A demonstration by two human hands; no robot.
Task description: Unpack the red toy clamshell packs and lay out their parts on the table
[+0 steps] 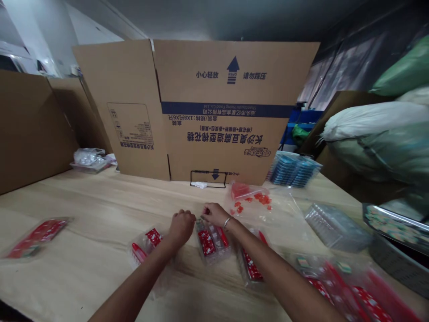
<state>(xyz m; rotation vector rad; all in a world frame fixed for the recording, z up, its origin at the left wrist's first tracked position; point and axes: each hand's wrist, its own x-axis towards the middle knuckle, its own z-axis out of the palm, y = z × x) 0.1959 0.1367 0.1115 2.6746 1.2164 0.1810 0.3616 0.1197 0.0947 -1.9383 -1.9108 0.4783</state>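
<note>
My left hand (182, 228) and my right hand (214, 214) meet just above a transparent plastic tray (212, 243) holding red-printed packets. The fingers of both hands are curled, and anything small between them is hidden. A similar tray pack (146, 245) lies under my left wrist, and another (251, 264) lies under my right forearm. Farther left is a flat red packet (36, 238). A heap of red packs (348, 290) fills the lower right. A transparent bag (251, 201) with loose red pieces lies beyond my right hand.
A printed cardboard box sheet (221, 112) stands upright along the far edge of the light wood table (83, 228). Blue packs in plastic (293, 169), stacked transparent trays (335, 228), a grey crate (398, 264) and large sacks (378, 134) crowd the right.
</note>
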